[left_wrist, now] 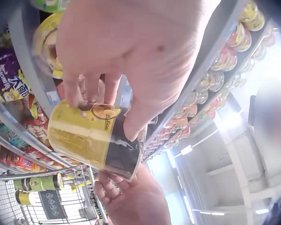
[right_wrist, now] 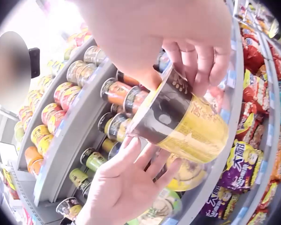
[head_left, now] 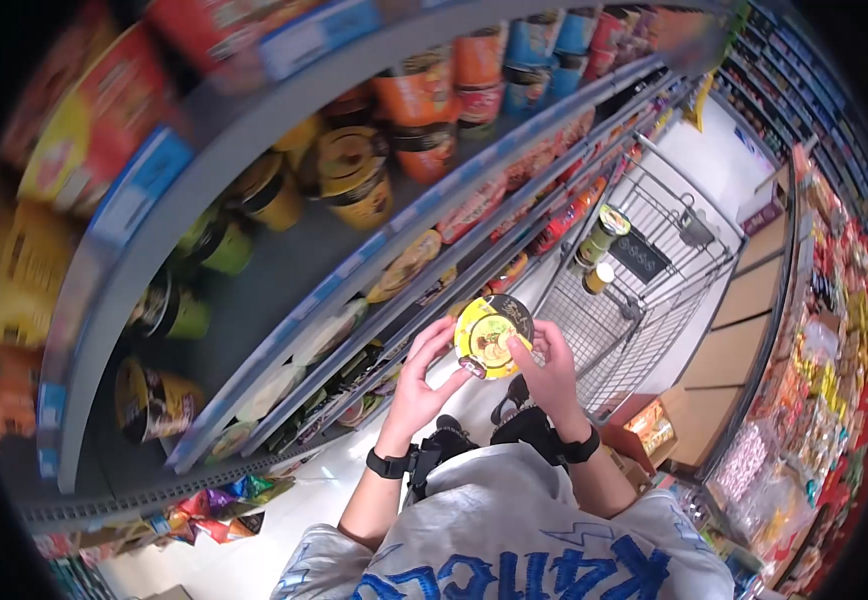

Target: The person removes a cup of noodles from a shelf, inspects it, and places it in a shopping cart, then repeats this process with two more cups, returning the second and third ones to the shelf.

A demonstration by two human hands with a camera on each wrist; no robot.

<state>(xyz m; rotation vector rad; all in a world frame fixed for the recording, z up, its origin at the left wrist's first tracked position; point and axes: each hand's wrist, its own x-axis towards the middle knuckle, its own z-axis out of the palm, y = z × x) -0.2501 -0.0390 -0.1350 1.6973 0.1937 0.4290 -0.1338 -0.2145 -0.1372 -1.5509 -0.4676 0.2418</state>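
Observation:
A yellow and black instant noodle cup (head_left: 494, 337) is held in front of the body, its printed lid facing up toward the head. On its left side, my left hand (head_left: 422, 380) grips it, thumb near the rim and fingers along the wall, as the left wrist view shows with the cup (left_wrist: 91, 136) below that hand (left_wrist: 131, 51). From the other side my right hand (head_left: 552, 378) holds the cup, its thumb over the lid's edge. In the right wrist view, the right hand's fingers (right_wrist: 203, 65) curl behind the cup (right_wrist: 182, 117).
Shelves of noodle cups (head_left: 354, 175) rise on the left, with bagged packs on lower tiers. Ahead to the right stands a wire shopping cart (head_left: 644, 270) holding a green cup stack (head_left: 604, 232) and a small yellow container (head_left: 599, 278). Packaged snacks (head_left: 804, 400) line the right side.

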